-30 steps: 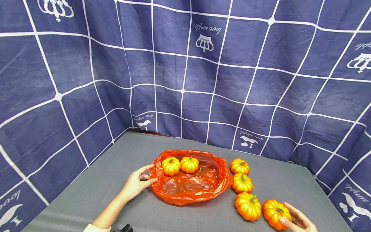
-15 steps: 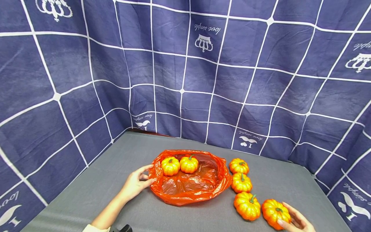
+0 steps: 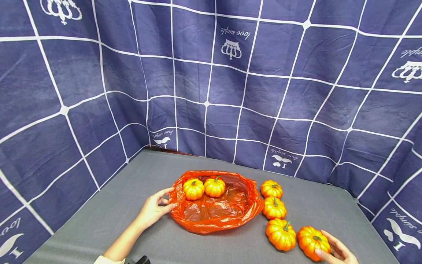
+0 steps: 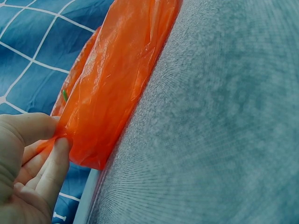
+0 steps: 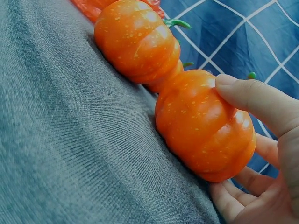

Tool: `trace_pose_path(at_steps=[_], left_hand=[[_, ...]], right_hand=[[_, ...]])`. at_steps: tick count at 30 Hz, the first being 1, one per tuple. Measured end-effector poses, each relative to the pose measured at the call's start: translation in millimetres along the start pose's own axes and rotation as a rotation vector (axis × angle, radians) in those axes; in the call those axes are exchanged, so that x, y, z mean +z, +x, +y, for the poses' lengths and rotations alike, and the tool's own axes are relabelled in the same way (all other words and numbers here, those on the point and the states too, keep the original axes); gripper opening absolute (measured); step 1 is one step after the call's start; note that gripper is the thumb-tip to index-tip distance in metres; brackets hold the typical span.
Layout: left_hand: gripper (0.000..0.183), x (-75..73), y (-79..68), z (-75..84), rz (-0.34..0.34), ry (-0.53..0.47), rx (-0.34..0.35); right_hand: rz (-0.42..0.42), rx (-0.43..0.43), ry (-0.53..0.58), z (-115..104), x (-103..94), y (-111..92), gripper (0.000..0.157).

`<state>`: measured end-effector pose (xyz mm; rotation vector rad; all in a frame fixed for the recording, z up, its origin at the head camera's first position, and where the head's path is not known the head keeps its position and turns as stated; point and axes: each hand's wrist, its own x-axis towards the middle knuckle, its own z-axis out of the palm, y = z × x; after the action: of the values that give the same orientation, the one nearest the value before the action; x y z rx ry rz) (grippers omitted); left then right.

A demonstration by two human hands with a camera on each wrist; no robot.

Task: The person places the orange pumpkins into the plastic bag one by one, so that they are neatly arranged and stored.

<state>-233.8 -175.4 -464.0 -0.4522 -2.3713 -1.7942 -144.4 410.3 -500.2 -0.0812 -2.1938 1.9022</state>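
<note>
An orange-red plastic bag [image 3: 214,224] stands with its mouth spread wide. Two small pumpkins lie inside it, a left one [image 3: 193,189] and a right one [image 3: 215,187]. My left hand [image 3: 154,208] pinches the bag's left rim between thumb and fingers, as the left wrist view shows on the plastic [image 4: 110,79]. At the lower right, my right hand [image 3: 337,251] holds a ribbed orange pumpkin [image 3: 313,242] with a green stem, thumb on one side and fingers round the other. In the right wrist view that pumpkin [image 5: 205,126] sits at the cloth.
Three more pumpkins stand in a row right of the bag: a far one [image 3: 271,189], a middle one [image 3: 275,208] and a near one [image 3: 281,234] beside the held pumpkin. Grey cloth [image 3: 115,205] covers the table. A blue curtain with white lines [image 3: 197,80] hangs behind.
</note>
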Motion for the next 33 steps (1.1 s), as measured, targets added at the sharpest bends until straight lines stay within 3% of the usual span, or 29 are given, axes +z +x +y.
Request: trace_pose_path(at_steps=[15, 23, 33], left_hand=[[0.058, 0.1, 0.3, 1.9, 0.005, 0.020, 0.004], [0.058, 0.5, 0.3, -0.5, 0.005, 0.012, 0.003], [0.058, 0.6, 0.2, 1.3, 0.011, 0.025, -0.001]], right_hand=[[0.001, -0.021, 0.029, -1, 1.1, 0, 0.055], [0.028, -0.002, 0.014, -14, 6.3, -2, 0.054], [-0.013, -0.072, -0.103, -41, 13.4, 2, 0.049]])
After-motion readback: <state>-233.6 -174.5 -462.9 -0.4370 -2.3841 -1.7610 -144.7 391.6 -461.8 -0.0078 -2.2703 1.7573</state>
